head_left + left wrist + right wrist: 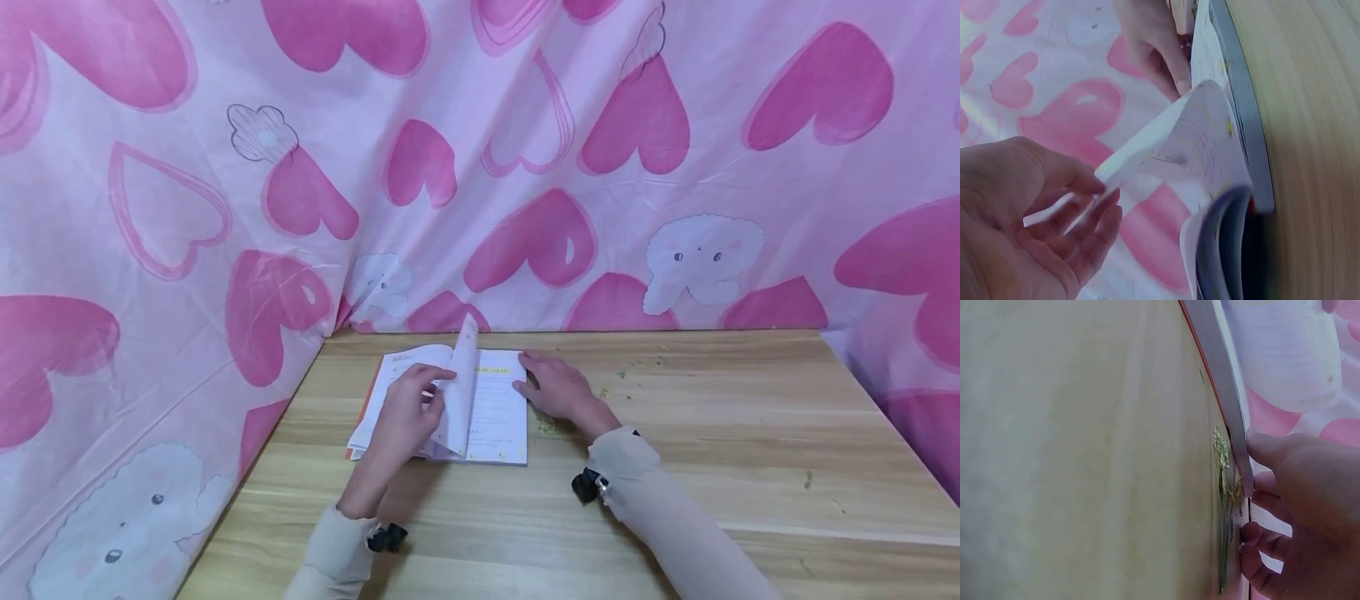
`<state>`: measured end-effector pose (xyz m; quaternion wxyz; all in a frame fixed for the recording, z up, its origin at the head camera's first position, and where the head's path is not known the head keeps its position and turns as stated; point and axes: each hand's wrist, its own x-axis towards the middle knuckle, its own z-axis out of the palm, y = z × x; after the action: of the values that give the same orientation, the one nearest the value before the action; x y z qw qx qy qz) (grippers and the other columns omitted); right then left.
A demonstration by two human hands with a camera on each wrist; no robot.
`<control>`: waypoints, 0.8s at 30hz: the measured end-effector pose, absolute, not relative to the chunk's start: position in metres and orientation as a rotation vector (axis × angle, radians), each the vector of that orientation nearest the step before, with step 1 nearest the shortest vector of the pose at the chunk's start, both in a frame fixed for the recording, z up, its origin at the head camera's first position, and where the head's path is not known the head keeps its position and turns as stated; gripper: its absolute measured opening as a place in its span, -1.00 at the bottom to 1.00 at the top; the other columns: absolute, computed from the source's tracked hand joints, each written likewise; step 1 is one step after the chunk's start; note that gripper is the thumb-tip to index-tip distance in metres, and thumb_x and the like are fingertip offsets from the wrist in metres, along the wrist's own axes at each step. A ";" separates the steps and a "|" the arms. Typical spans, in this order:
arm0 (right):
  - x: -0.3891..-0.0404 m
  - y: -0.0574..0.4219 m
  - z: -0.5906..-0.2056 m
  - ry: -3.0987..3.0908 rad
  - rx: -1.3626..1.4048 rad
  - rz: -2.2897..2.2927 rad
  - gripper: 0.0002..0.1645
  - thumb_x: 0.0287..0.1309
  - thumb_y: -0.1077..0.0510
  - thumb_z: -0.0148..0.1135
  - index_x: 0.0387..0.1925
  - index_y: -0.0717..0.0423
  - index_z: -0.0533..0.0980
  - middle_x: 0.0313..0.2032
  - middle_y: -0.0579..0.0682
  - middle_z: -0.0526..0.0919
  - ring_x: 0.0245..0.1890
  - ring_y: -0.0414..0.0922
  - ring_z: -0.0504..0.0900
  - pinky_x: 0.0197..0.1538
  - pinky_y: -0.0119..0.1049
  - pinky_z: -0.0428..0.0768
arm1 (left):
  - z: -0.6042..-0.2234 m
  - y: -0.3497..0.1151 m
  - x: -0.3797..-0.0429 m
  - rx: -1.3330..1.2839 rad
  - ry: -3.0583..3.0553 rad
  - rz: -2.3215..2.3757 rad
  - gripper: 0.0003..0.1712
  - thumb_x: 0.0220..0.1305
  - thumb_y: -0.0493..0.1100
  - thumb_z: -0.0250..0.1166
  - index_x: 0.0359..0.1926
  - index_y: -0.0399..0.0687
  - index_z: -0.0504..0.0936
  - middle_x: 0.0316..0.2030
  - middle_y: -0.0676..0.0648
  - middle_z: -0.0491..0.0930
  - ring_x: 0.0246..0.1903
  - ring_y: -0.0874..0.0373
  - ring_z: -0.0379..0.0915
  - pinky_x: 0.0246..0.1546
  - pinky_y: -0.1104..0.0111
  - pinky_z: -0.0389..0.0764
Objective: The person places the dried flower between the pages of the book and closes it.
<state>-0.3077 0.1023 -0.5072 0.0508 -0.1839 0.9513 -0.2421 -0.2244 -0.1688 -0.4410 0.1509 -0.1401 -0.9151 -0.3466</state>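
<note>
An open book (501, 417) lies on the wooden table, with printed text and yellow marks on its white pages. My left hand (408, 412) pinches a lifted page (461, 392) between thumb and fingers. That page (1194, 140) stands up and curves over in the left wrist view. At the book's right edge rests my right hand (558, 385), its thumb on the page margin. In the right wrist view, the right hand's other fingers (1260, 534) lie beside the book's corner, some of them touching the table.
A small dried sprig with pale flowers (1222, 450) lies on the table (712, 433) beside the book. Greenish bits are scattered farther right. A pink heart-patterned cloth (517, 167) hangs behind the table and along its sides. Black wrist cameras (588, 485) sit at both sleeves.
</note>
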 end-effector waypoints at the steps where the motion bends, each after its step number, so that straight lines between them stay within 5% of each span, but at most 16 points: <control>1: -0.307 0.102 -0.506 2.894 -0.560 -0.732 -0.18 0.60 -0.22 0.14 0.67 0.03 0.25 0.69 0.04 0.22 0.68 0.21 0.21 0.60 0.34 0.26 | -0.441 -0.172 -0.225 -0.382 -2.616 -0.980 -0.64 0.31 -0.49 0.32 0.04 -0.15 0.82 0.01 -0.18 0.74 -0.25 0.06 0.76 -0.17 0.21 0.82; 6: -0.307 0.101 -0.505 2.895 -0.559 -0.712 -0.17 0.61 -0.22 0.13 0.67 0.04 0.23 0.70 0.05 0.20 0.68 0.22 0.21 0.60 0.35 0.25 | -0.444 -0.188 -0.226 -0.171 -2.587 -0.924 -0.71 0.36 -0.37 0.25 0.00 -0.15 0.81 -0.05 -0.19 0.70 -0.27 0.03 0.75 -0.19 0.17 0.76; 12: -0.306 0.101 -0.507 2.903 -0.555 -0.717 -0.18 0.61 -0.22 0.13 0.67 0.03 0.24 0.70 0.05 0.21 0.67 0.22 0.22 0.59 0.37 0.26 | -0.447 -0.203 -0.231 0.050 -2.653 -0.848 -0.70 0.41 -0.06 0.44 0.05 -0.11 0.78 0.12 -0.25 0.67 -0.08 -0.15 0.68 -0.11 -0.03 0.68; 18: -0.307 0.101 -0.508 2.909 -0.554 -0.710 -0.18 0.61 -0.23 0.12 0.68 0.02 0.23 0.70 0.04 0.21 0.68 0.21 0.21 0.60 0.34 0.25 | -0.455 -0.214 -0.237 0.141 -2.715 -0.835 -0.70 0.40 -0.19 0.40 0.12 -0.06 0.75 0.29 -0.22 0.59 0.13 -0.21 0.63 -0.02 -0.16 0.68; 24: -0.306 0.101 -0.507 2.902 -0.550 -0.707 -0.17 0.60 -0.24 0.12 0.68 0.01 0.23 0.70 0.03 0.21 0.68 0.19 0.21 0.62 0.30 0.24 | -0.465 -0.224 -0.240 0.149 -2.771 -0.767 -0.60 0.34 -0.35 0.26 0.13 -0.01 0.77 0.26 -0.22 0.59 0.03 -0.24 0.64 -0.21 -0.13 0.66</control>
<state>-0.3060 0.1010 -0.5069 0.0523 -0.1810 0.9542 -0.2325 -0.2397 -0.2240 -0.4654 0.1308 0.0514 -0.9542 -0.2643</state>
